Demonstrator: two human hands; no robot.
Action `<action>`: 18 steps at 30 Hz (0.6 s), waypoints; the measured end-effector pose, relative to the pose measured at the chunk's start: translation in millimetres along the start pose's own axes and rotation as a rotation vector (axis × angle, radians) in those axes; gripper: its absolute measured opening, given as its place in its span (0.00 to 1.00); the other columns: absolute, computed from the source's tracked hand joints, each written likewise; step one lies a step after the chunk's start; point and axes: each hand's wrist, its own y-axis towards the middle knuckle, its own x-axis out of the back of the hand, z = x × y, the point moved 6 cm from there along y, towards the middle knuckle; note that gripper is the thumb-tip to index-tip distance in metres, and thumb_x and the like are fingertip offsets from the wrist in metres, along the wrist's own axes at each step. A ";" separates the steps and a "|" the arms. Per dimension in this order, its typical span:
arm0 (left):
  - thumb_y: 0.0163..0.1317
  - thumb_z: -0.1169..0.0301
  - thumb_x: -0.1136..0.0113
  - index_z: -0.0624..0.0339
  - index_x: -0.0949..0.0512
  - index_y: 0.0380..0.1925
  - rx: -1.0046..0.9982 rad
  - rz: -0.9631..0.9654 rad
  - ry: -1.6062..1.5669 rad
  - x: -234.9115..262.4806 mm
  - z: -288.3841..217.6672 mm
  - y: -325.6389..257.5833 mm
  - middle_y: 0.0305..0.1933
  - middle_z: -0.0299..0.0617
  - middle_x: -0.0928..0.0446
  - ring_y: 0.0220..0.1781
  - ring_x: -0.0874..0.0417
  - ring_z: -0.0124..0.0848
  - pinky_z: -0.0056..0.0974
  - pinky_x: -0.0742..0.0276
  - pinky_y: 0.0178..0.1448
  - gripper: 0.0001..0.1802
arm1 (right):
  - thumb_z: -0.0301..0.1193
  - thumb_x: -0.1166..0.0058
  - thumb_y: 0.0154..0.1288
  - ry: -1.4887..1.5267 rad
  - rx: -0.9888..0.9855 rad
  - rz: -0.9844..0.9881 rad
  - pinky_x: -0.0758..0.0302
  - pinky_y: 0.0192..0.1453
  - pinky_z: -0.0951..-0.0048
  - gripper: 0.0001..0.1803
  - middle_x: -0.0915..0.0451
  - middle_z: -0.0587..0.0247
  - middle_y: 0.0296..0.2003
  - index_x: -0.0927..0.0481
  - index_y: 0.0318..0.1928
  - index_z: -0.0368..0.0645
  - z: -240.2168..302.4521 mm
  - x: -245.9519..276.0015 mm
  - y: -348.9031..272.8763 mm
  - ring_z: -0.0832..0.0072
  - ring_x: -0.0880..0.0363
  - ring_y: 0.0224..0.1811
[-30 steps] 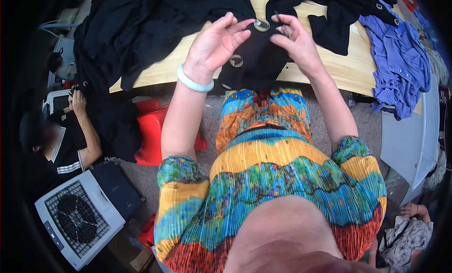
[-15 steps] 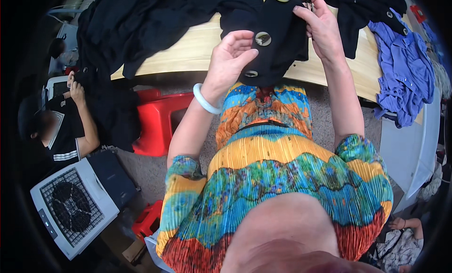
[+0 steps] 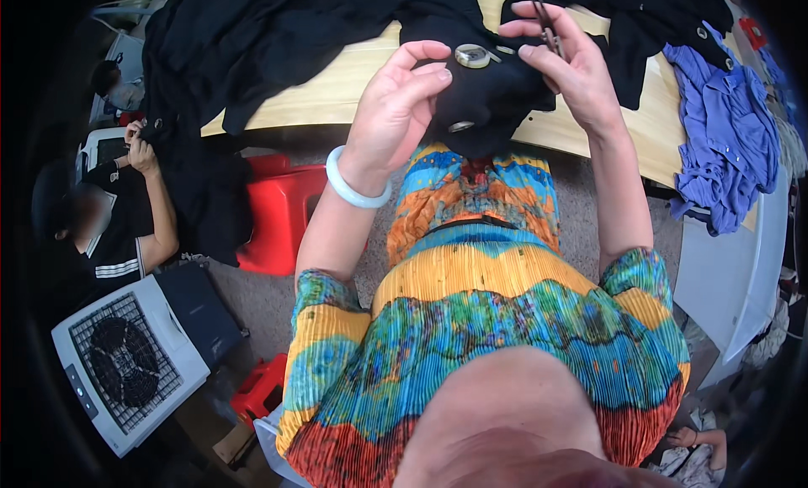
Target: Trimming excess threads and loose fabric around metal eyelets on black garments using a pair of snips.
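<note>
A black garment (image 3: 497, 92) with large shiny buttons hangs over the near edge of the table, between my two hands. One button (image 3: 472, 56) lies just beyond the fingertips of my left hand (image 3: 396, 105). That hand has its thumb and fingers apart, with nothing visible between them, beside the garment's left edge. In my right hand (image 3: 576, 75) is a small dark pair of thread snips (image 3: 548, 32), its points upward. The right fingers are spread around it, close to the garment's right side. A lower button (image 3: 461, 126) shows on the hanging part.
More black garments (image 3: 311, 42) cover the far side of the wooden table (image 3: 328, 96). Purple clothing (image 3: 724, 134) lies at its right end. A red stool (image 3: 282, 214) stands below left, near a white fan unit (image 3: 130, 362). Another person (image 3: 126, 210) handles black cloth at far left.
My left hand has shifted slightly left and farther away, off the garment's edge. The right fingers have opened out around the snips, and the cloth's upper part has folded down.
</note>
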 end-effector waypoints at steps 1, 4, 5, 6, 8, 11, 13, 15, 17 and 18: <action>0.56 0.81 0.53 0.64 0.34 0.41 0.002 -0.001 -0.001 -0.4 0.0 0.1 0.38 0.41 0.26 0.41 0.26 0.24 0.27 0.30 0.47 0.12 | 0.23 0.53 0.55 0.072 -0.011 0.064 0.36 0.52 0.80 0.20 0.25 0.60 0.41 0.35 0.51 0.36 3.7 -5.6 -0.4 0.79 0.29 0.46; 0.57 0.80 0.53 0.63 0.34 0.42 0.005 -0.002 0.049 -1.1 -0.2 1.1 0.39 0.40 0.27 0.40 0.26 0.25 0.28 0.31 0.48 0.12 | 0.25 0.53 0.54 0.043 -0.044 0.119 0.42 0.36 0.85 0.24 0.25 0.63 0.43 0.37 0.53 0.38 1.2 -9.8 -1.8 0.86 0.36 0.33; 0.57 0.79 0.53 0.63 0.34 0.42 -0.002 0.000 0.072 0.1 0.3 2.1 0.38 0.40 0.27 0.40 0.26 0.24 0.27 0.31 0.48 0.12 | 0.28 0.52 0.53 0.031 -0.040 0.138 0.48 0.19 0.91 0.25 0.25 0.67 0.43 0.37 0.54 0.40 0.6 -11.3 -2.4 0.94 0.43 0.18; 0.57 0.79 0.52 0.63 0.34 0.42 -0.010 0.002 0.094 1.2 0.7 2.8 0.38 0.40 0.26 0.39 0.25 0.24 0.27 0.31 0.48 0.12 | 0.28 0.52 0.53 0.032 -0.042 0.138 0.48 0.19 0.91 0.25 0.25 0.67 0.43 0.37 0.54 0.40 0.6 -12.0 -3.2 0.94 0.43 0.18; 0.57 0.79 0.51 0.63 0.34 0.42 -0.029 0.003 0.148 0.7 -0.2 2.5 0.37 0.40 0.26 0.39 0.25 0.24 0.27 0.31 0.48 0.12 | 0.28 0.51 0.53 0.066 -0.042 0.185 0.44 0.24 0.92 0.27 0.27 0.66 0.46 0.38 0.55 0.40 1.8 -16.9 -6.1 0.93 0.38 0.23; 0.55 0.81 0.49 0.64 0.34 0.42 -0.072 -0.022 0.199 -3.9 -3.4 1.6 0.37 0.41 0.26 0.39 0.25 0.24 0.26 0.30 0.47 0.13 | 0.24 0.46 0.50 -0.021 -0.064 0.157 0.39 0.39 0.88 0.30 0.29 0.67 0.46 0.39 0.56 0.42 -0.5 -23.7 -10.9 0.90 0.35 0.34; 0.54 0.82 0.48 0.64 0.34 0.41 -0.094 -0.044 0.195 -5.1 -1.8 2.7 0.36 0.41 0.25 0.39 0.25 0.24 0.26 0.30 0.47 0.14 | 0.21 0.46 0.49 0.015 -0.048 0.121 0.39 0.36 0.89 0.29 0.28 0.68 0.41 0.37 0.55 0.43 -9.5 -24.9 -10.6 0.91 0.37 0.32; 0.50 0.82 0.41 0.67 0.32 0.39 -0.207 -0.124 0.384 -0.1 -3.1 2.0 0.35 0.42 0.25 0.37 0.24 0.24 0.25 0.27 0.43 0.16 | 0.21 0.45 0.48 0.036 -0.093 0.046 0.38 0.33 0.88 0.26 0.27 0.68 0.36 0.34 0.51 0.42 -17.5 -22.6 -10.8 0.90 0.35 0.31; 0.50 0.81 0.41 0.68 0.31 0.40 -0.256 -0.147 0.438 -2.0 0.8 -1.1 0.36 0.42 0.25 0.37 0.23 0.24 0.25 0.27 0.42 0.17 | 0.21 0.46 0.48 0.046 -0.070 -0.012 0.40 0.31 0.89 0.25 0.27 0.69 0.35 0.33 0.50 0.42 -15.2 -24.5 -10.7 0.91 0.37 0.28; 0.50 0.81 0.40 0.69 0.30 0.41 -0.301 -0.169 0.490 -3.8 1.4 -3.4 0.38 0.43 0.25 0.36 0.23 0.24 0.24 0.26 0.41 0.17 | 0.20 0.46 0.47 0.055 -0.050 -0.072 0.41 0.29 0.89 0.24 0.26 0.70 0.33 0.33 0.49 0.42 -14.8 -22.6 -11.1 0.92 0.39 0.25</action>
